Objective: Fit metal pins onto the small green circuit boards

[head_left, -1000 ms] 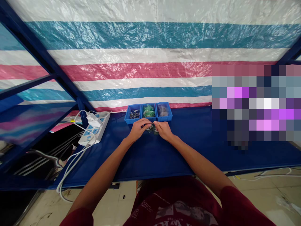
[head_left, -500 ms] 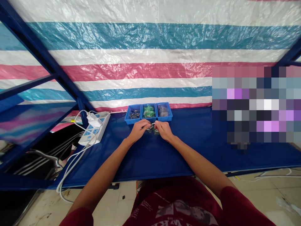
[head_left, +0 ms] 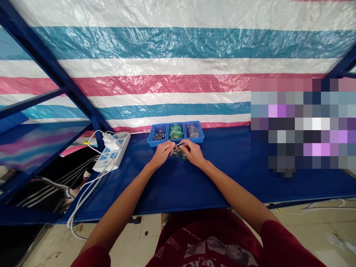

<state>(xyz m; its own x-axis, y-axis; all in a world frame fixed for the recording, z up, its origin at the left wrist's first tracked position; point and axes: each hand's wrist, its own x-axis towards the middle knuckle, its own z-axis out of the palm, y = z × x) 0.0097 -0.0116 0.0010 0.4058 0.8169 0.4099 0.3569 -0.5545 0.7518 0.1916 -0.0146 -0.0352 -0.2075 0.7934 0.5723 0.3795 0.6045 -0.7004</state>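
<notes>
My left hand [head_left: 163,152] and my right hand [head_left: 194,152] meet over the table, just in front of three small blue bins. Between their fingertips is a small, slim, shiny piece [head_left: 178,144], pinched from both sides; its exact kind is too small to make out. Directly beneath the fingers lies a little heap of dark greenish parts [head_left: 180,152], partly covered by the hands. The left bin [head_left: 154,144] holds many thin metal pins or screws [head_left: 159,135]. A green plastic bag [head_left: 176,131] fills the middle bin, and a clear bag with greyish contents [head_left: 192,130] the right one.
A white power strip [head_left: 118,154] with a plugged-in adapter [head_left: 111,143] lies on the table's left side, its white cables [head_left: 80,207] hanging over the front edge. Blue frame posts [head_left: 55,70] and a striped plastic sheet [head_left: 167,85] stand behind. The right side is pixelated.
The fingers of both hands have shifted slightly around the small piece, the right hand's fingers now more spread out. The bins and the heap stay in place.
</notes>
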